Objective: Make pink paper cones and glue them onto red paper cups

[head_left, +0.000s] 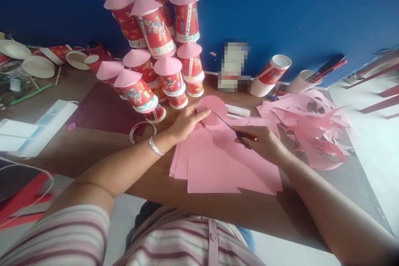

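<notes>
A round pink paper disc is pinched between the thumb and fingers of my left hand. My right hand is closed round the handles of a pair of dark scissors, whose blades lie across the disc and point toward its middle. Whether the blades are apart I cannot tell. Beneath both hands lie several pink paper sheets, stacked a little unevenly near the table's front edge. A heap of cut pink paper scraps sits to the right of my right hand.
Stacked red paper cups with pink cone tops stand behind my left hand. A red-and-white cup stack and a cup holding pens stand by the blue wall. A roll of tape lies by my left wrist.
</notes>
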A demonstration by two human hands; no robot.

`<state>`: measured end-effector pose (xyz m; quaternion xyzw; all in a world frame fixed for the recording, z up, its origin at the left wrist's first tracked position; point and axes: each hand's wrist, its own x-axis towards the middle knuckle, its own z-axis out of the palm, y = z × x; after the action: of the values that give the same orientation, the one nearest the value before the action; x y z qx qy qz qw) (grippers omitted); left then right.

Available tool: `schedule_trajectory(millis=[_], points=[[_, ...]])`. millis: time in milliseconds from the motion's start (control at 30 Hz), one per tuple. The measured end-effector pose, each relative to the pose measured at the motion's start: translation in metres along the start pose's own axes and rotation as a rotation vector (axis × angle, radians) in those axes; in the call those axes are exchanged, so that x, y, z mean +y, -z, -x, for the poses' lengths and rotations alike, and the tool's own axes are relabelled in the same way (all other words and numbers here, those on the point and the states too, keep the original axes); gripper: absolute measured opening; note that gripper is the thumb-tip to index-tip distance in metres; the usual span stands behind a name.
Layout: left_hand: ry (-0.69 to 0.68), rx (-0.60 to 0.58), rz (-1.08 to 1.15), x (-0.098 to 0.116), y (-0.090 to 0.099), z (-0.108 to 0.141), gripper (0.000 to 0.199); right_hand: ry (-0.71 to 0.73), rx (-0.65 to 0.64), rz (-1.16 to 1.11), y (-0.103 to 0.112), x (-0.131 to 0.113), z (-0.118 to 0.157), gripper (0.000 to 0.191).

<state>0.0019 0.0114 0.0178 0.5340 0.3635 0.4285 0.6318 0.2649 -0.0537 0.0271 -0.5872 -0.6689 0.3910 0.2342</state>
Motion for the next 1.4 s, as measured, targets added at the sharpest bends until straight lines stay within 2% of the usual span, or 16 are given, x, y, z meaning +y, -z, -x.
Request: schedule_trajectory(millis=[300,500,667,800,900,1100,1267,1400], points=[[0.010,0.020,-0.019,0.002,-0.001,0.001,0.035,0.040,0.016,0.038,0.001,-0.001,0.000,0.038],[0.000,-0.008,-0.022,0.002,0.000,0.001,0.033,0.046,-0.001,0.038,0.001,0.002,-0.001,0.040],[0.004,0.023,-0.056,0.004,0.000,0.002,0.030,0.067,0.006,0.046,0.001,0.008,-0.002,0.039],[-0.029,0.090,-0.049,0.008,0.001,0.001,0.034,0.133,0.036,0.147,0.004,0.011,-0.002,0.037],[-0.012,0.161,-0.020,0.011,0.001,-0.001,0.041,0.157,0.036,0.327,0.009,0.005,-0.002,0.029],[-0.013,0.217,0.024,0.013,0.001,-0.003,0.041,0.120,-0.105,0.648,0.025,-0.007,0.001,0.025],[0.014,0.196,0.041,0.017,0.001,0.003,0.043,0.226,-0.215,0.677,0.035,0.000,0.004,0.041],[0.032,0.155,0.075,0.024,-0.003,0.012,0.039,0.331,-0.239,0.670,0.044,0.005,0.007,0.047]])
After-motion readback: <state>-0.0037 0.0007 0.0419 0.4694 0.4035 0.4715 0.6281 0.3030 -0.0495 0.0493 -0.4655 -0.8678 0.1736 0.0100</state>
